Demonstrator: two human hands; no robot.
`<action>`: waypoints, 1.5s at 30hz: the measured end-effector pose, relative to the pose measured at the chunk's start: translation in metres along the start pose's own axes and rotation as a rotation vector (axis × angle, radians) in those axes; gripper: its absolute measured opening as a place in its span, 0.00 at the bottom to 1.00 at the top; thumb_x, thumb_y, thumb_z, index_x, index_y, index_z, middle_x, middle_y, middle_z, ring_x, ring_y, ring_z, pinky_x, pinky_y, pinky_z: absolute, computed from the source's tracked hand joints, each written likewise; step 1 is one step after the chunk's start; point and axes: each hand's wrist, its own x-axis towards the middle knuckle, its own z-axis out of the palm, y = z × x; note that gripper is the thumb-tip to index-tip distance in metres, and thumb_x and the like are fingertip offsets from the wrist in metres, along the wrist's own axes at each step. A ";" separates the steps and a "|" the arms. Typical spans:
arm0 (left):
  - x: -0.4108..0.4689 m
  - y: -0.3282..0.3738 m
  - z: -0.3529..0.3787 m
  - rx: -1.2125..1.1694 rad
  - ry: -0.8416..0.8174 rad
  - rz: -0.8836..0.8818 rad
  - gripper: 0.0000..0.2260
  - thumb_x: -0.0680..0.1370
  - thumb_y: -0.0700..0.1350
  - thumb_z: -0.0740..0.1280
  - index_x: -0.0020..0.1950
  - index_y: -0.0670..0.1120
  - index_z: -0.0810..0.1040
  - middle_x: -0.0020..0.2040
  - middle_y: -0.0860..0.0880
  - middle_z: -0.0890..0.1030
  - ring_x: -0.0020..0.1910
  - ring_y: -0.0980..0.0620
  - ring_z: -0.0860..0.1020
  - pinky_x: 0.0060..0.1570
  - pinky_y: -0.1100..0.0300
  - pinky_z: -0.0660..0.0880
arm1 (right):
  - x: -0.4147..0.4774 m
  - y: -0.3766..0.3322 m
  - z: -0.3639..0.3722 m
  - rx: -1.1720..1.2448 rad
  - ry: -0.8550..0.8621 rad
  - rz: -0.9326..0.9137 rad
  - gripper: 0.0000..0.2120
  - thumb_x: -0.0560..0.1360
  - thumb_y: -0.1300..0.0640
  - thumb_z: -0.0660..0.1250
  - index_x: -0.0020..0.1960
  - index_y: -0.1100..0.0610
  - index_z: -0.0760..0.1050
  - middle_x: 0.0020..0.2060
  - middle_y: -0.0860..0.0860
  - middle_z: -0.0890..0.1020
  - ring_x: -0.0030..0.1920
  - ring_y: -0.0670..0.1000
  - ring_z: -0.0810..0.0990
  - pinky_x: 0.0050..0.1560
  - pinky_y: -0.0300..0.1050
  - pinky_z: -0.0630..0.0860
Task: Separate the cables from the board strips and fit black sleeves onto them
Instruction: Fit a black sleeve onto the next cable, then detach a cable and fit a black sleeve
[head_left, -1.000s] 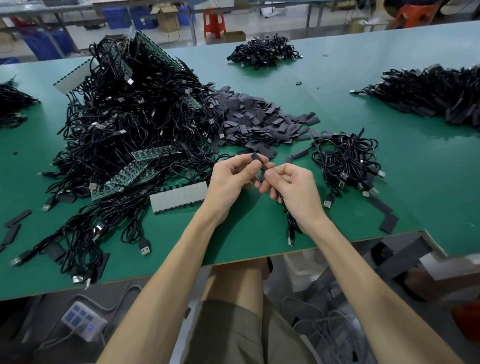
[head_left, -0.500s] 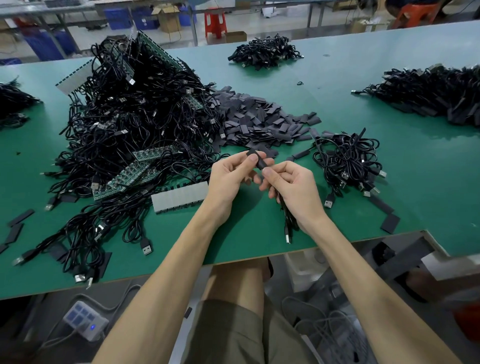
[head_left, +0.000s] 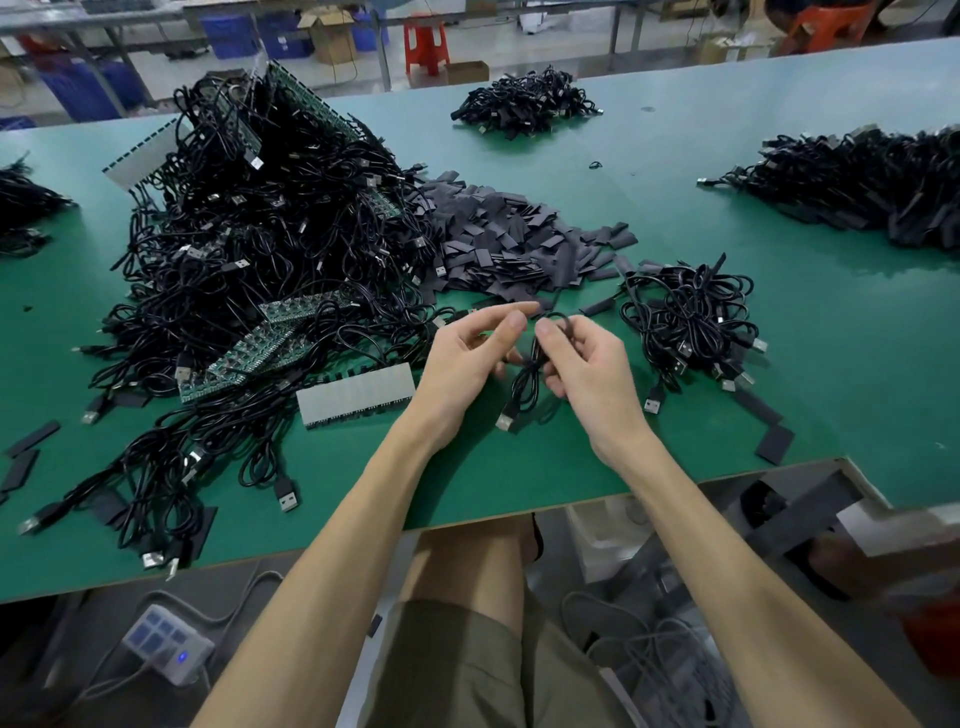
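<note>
My right hand (head_left: 587, 369) grips a folded black USB cable (head_left: 524, 384) above the green table (head_left: 519, 467). The cable's loop arcs over my right forefinger and its silver plug (head_left: 504, 422) hangs near the table. My left hand (head_left: 462, 364) is right beside it, thumb and forefinger stretched toward the loop with nothing visible between them. No sleeve shows on the held cable. A heap of flat black sleeves (head_left: 509, 244) lies just beyond my hands. To the left, a big tangle of cables (head_left: 249, 249) still carries green board strips (head_left: 260, 353).
A small pile of loose cables (head_left: 691, 322) lies right of my hands. A grey strip (head_left: 356, 395) lies to the left of my hands. More cable piles sit at the far right (head_left: 872, 187) and far centre (head_left: 524, 104). Stray sleeves (head_left: 774, 441) lie near the front edge.
The black sleeve pinched in my left hand is no longer visible. My left fingers have loosened and the cable's loop now stands up between both hands.
</note>
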 end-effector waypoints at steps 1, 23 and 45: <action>-0.001 0.000 0.001 0.041 -0.033 0.023 0.12 0.82 0.48 0.68 0.62 0.45 0.84 0.47 0.42 0.85 0.41 0.55 0.77 0.42 0.62 0.71 | 0.001 0.001 -0.001 0.018 0.035 0.002 0.11 0.83 0.53 0.67 0.45 0.58 0.76 0.28 0.43 0.76 0.32 0.44 0.72 0.30 0.38 0.69; 0.056 0.073 0.085 0.117 -0.117 -0.113 0.15 0.82 0.49 0.68 0.61 0.39 0.81 0.52 0.43 0.84 0.42 0.46 0.86 0.47 0.50 0.84 | 0.006 0.008 0.004 -0.213 0.035 0.057 0.07 0.80 0.67 0.59 0.46 0.59 0.72 0.25 0.43 0.78 0.24 0.44 0.71 0.29 0.38 0.69; -0.031 0.067 -0.076 1.275 0.207 -0.118 0.07 0.74 0.49 0.77 0.50 0.51 0.83 0.54 0.47 0.78 0.57 0.44 0.75 0.62 0.49 0.67 | -0.001 0.001 0.004 -0.219 -0.047 -0.006 0.07 0.84 0.57 0.65 0.52 0.60 0.78 0.32 0.47 0.81 0.29 0.49 0.75 0.37 0.43 0.74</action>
